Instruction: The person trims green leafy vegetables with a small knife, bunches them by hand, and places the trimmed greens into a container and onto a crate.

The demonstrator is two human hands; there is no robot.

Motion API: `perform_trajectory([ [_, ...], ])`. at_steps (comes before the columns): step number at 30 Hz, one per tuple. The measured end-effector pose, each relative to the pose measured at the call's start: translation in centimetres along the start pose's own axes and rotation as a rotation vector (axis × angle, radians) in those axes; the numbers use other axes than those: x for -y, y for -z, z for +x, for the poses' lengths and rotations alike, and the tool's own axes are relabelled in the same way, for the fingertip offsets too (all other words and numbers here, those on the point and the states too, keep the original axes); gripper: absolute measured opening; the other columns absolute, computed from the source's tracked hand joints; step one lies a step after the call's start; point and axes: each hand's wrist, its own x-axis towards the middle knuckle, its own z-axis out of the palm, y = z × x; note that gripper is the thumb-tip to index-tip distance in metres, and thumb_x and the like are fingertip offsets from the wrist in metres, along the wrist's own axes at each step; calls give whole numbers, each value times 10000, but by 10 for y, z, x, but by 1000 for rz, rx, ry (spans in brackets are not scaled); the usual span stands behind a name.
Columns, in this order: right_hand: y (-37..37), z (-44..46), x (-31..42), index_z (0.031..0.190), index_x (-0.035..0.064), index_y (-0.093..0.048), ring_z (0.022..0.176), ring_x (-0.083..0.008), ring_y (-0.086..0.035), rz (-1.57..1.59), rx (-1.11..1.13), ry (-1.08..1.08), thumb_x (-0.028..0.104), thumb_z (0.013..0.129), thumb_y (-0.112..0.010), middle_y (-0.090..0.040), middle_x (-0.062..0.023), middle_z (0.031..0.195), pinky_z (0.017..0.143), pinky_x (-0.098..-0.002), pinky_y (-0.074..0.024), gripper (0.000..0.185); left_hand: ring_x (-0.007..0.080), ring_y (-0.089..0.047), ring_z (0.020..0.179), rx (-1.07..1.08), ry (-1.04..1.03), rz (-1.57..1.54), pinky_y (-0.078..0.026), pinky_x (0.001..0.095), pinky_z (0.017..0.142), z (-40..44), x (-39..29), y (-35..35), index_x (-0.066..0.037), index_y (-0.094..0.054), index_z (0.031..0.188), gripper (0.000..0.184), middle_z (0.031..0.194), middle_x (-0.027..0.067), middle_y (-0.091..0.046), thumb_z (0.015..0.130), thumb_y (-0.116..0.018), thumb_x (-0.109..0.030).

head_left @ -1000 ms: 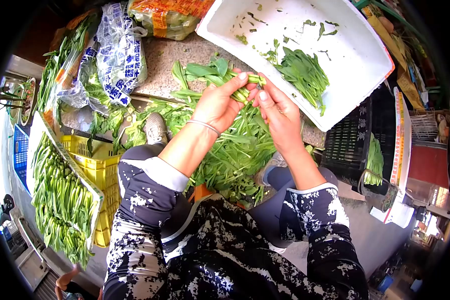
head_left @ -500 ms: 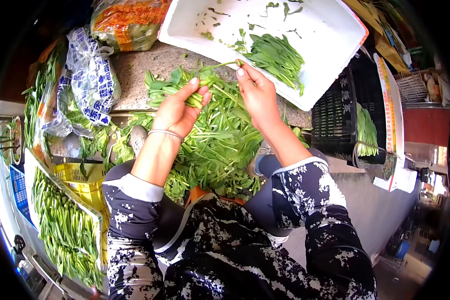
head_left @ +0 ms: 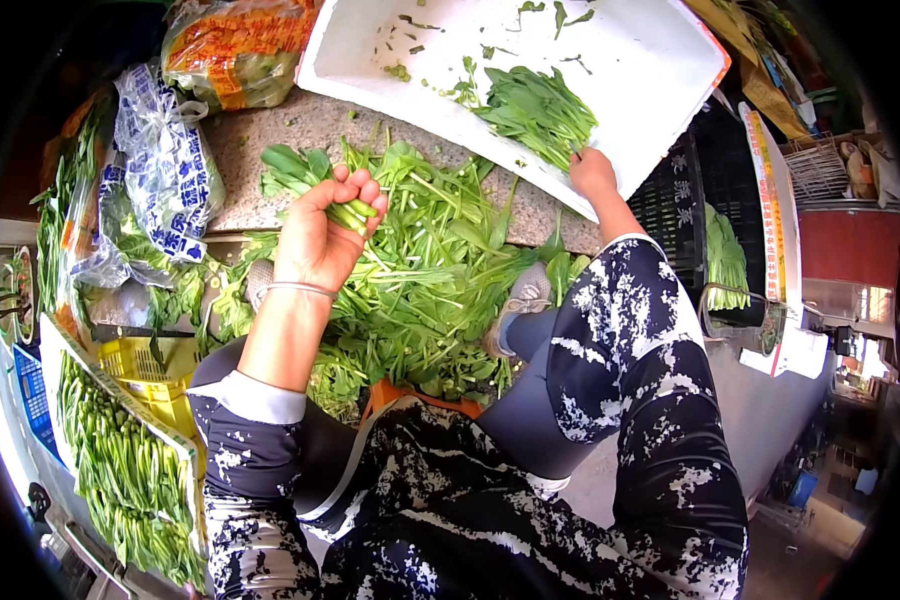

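My left hand (head_left: pixel 320 230) is closed around a small bunch of leafy greens (head_left: pixel 295 168), stems pointing right and leaves to the upper left. Over the right part of the white foam box (head_left: pixel 640 95), my right hand (head_left: pixel 593 173) has its fingertips at the stem ends of a pile of greens (head_left: pixel 540 110). Its fingers are together, and what they pinch is too small to make out. Below and between my hands, a large heap of loose greens (head_left: pixel 420 260) covers the ground between my shoes.
Plastic-wrapped vegetables (head_left: pixel 235 55) and a blue-printed bag (head_left: pixel 170 165) lie at upper left. A tray of bundled greens (head_left: pixel 125 460) leans by a yellow crate (head_left: pixel 160 370) at left. On the right, a black crate (head_left: pixel 670 205) stands near more greens (head_left: pixel 725 260).
My right hand has moved away from my left, to the greens in the foam box. My left hand has shifted left with its bunch. The view has shifted too.
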Motion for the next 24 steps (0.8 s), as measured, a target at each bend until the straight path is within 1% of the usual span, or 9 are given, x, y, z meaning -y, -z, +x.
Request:
perform_trajectory([
  [1,-8,3,-6,912,41,-602,897,-330,-569,-27,58,-6,172,762,-506,-604,-198,909,781,-381,-439,221,171,-557,733,-66,-19,33,-483,318,725,-2,1,-6,-54,-490,890,202,858,56,-575,724,-480,59],
  [7,-26,11,-11,1012,35,-559,972,-329,-544,-26,85,-29,168,737,-543,-583,-201,995,829,-382,-425,307,178,-554,733,-70,-19,74,-481,326,728,8,6,-11,-52,-488,883,191,851,61,-571,725,-485,56],
  [14,-20,10,-6,963,18,-584,976,-330,-543,-97,118,-43,185,739,-553,-588,-187,1007,820,-377,-437,281,205,-549,749,-46,-11,80,-476,339,680,7,10,-13,-60,-411,938,244,866,91,-551,734,-488,48],
  [17,-8,3,2,1001,36,-586,1029,-316,-526,-128,173,-66,156,779,-490,-565,-171,1079,849,-389,-429,270,207,-547,749,-71,-26,70,-473,334,667,3,8,-13,-58,-402,947,250,873,91,-545,738,-490,47],
  [19,-5,8,-6,886,-3,-603,799,-291,-602,-146,65,115,217,736,-602,-630,-158,846,673,-373,-469,267,189,-546,748,-107,-23,69,-475,338,727,1,6,-13,-52,-469,896,196,859,77,-564,735,-489,59],
  [20,-2,14,-9,886,-3,-603,799,-291,-602,-149,62,120,217,736,-602,-630,-158,846,673,-373,-469,267,189,-546,748,-106,-28,64,-475,338,727,0,5,-13,-52,-469,896,196,859,77,-564,735,-489,59],
  [22,13,20,-4,821,-3,-612,635,-168,-568,191,223,37,190,740,-628,-617,-92,723,501,-297,-422,210,191,-546,738,-88,-30,67,-476,338,721,0,4,-11,-52,-462,903,207,868,84,-562,734,-493,62],
  [23,46,-9,22,845,5,-606,574,-61,-476,485,335,-99,150,753,-634,-582,-26,692,423,-218,-323,173,193,-544,722,-70,-25,68,-479,336,706,1,3,-10,-56,-454,903,212,868,88,-558,730,-498,60],
  [24,59,-22,32,845,5,-606,574,-61,-476,480,332,-92,150,753,-634,-582,-26,692,423,-218,-323,173,193,-544,722,-67,-31,62,-479,336,706,2,4,-10,-56,-454,903,212,868,88,-558,730,-498,60],
])
